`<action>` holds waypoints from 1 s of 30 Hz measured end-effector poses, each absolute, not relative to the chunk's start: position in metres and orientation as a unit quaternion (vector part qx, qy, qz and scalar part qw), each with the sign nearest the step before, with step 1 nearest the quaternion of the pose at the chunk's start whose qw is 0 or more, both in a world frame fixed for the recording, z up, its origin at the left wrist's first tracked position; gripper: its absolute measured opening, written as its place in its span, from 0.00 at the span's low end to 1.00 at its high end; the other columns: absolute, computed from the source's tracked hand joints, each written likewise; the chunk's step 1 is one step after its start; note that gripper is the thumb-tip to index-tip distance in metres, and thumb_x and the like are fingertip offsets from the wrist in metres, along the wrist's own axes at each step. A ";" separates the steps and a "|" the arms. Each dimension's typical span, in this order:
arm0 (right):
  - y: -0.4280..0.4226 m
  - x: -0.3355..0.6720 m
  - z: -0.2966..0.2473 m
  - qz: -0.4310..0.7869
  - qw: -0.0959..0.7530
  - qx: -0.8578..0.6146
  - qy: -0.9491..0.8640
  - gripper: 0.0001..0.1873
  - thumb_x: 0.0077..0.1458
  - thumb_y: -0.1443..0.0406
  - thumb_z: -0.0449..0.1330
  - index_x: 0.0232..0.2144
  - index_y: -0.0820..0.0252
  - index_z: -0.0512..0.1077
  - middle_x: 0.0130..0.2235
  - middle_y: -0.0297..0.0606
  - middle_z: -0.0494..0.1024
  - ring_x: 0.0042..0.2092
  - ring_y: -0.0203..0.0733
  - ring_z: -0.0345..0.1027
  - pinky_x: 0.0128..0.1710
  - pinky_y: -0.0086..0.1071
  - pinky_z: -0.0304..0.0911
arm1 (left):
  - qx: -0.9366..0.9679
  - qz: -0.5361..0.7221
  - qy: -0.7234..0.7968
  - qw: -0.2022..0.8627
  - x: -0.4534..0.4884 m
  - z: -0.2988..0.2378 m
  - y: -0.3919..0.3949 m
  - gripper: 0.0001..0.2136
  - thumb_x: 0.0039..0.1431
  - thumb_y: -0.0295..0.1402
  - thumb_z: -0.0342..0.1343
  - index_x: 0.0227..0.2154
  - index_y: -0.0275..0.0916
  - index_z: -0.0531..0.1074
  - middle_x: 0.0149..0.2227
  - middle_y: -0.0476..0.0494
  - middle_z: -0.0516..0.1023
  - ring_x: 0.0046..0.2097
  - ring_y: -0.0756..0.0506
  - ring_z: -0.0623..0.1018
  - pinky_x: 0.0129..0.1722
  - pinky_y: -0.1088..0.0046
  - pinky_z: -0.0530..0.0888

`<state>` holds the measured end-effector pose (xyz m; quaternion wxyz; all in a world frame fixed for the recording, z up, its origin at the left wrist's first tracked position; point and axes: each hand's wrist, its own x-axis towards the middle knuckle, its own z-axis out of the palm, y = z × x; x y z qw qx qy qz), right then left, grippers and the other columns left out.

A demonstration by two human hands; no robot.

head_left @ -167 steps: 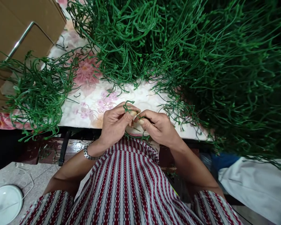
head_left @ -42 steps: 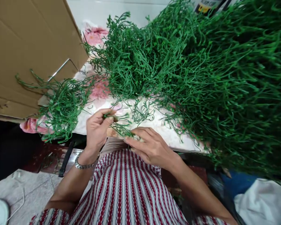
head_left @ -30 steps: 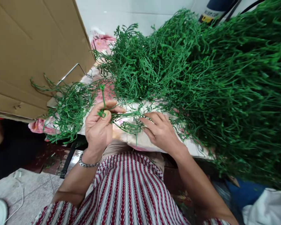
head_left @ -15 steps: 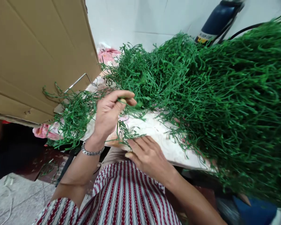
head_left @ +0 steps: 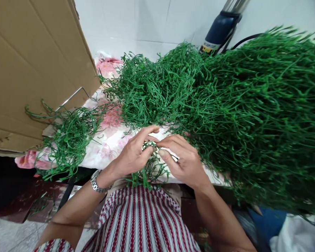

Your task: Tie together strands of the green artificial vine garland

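My left hand (head_left: 133, 153), with a metal-banded watch on its wrist, pinches a thin green plant stem between thumb and fingers. Fingertip to fingertip with it, my right hand (head_left: 186, 161) is closed on the same thin stem. Beneath both hands hangs a small bunch of green stems (head_left: 148, 175), at the table's front edge above my striped apron (head_left: 141, 220). Past the hands lies a tangled heap of green stems (head_left: 157, 91). Whether the stems are plastic or real I cannot tell for certain.
A large mass of green stems (head_left: 257, 122) fills the right side. On the left, a smaller pile of stems (head_left: 70, 134) lies by a cardboard box (head_left: 39, 70) and a bent metal wire (head_left: 70, 96). A dark blue flask (head_left: 217, 33) stands by the wall. The floral tablecloth (head_left: 112, 143) shows between.
My left hand has come down and right from the heap's edge, and my right hand has risen to meet it. Both now pinch a stem together. The view has shifted slightly.
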<state>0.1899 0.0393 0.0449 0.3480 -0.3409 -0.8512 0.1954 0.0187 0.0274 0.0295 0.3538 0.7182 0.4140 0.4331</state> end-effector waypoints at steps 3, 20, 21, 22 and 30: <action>0.037 0.193 0.042 0.283 0.361 -0.341 -0.821 0.09 0.57 0.66 0.51 0.36 0.61 0.71 0.34 0.38 0.74 0.38 0.37 0.67 0.39 0.33 0.62 | 0.764 0.411 0.409 0.283 0.022 0.026 0.024 0.25 0.51 0.20 0.46 0.52 0.42 0.55 0.50 0.39 0.66 0.47 0.46 0.73 0.50 0.64 0.70; 0.025 0.195 0.023 0.204 0.305 -0.329 -0.870 0.06 0.58 0.69 0.48 0.36 0.63 0.64 0.32 0.38 0.71 0.31 0.34 0.64 0.29 0.27 0.58 | 0.809 0.323 0.416 0.259 0.016 0.036 0.018 0.05 0.55 0.26 0.49 0.32 0.37 0.69 0.31 0.46 0.74 0.35 0.48 0.72 0.36 0.71 0.68; 0.024 0.194 0.023 0.196 0.286 -0.329 -0.878 0.06 0.58 0.69 0.47 0.35 0.63 0.64 0.31 0.38 0.71 0.31 0.34 0.63 0.29 0.27 0.57 | 0.821 0.308 0.414 0.244 0.015 0.036 0.018 0.05 0.55 0.25 0.49 0.31 0.37 0.69 0.29 0.46 0.73 0.34 0.48 0.71 0.34 0.71 0.67; 0.024 0.194 0.024 0.185 0.264 -0.328 -0.888 0.07 0.58 0.68 0.47 0.34 0.64 0.64 0.31 0.38 0.70 0.30 0.34 0.62 0.29 0.27 0.57 | 0.834 0.290 0.411 0.227 0.014 0.036 0.018 0.05 0.54 0.24 0.49 0.29 0.36 0.69 0.27 0.47 0.72 0.32 0.48 0.70 0.33 0.71 0.66; 0.021 0.196 0.025 0.128 0.064 -0.284 -0.948 0.07 0.55 0.69 0.47 0.29 0.63 0.64 0.25 0.33 0.68 0.24 0.32 0.57 0.24 0.29 0.44 | 0.914 0.135 0.345 0.162 0.006 0.037 0.014 0.09 0.48 0.20 0.44 0.19 0.37 0.63 0.21 0.50 0.67 0.27 0.49 0.65 0.27 0.71 0.59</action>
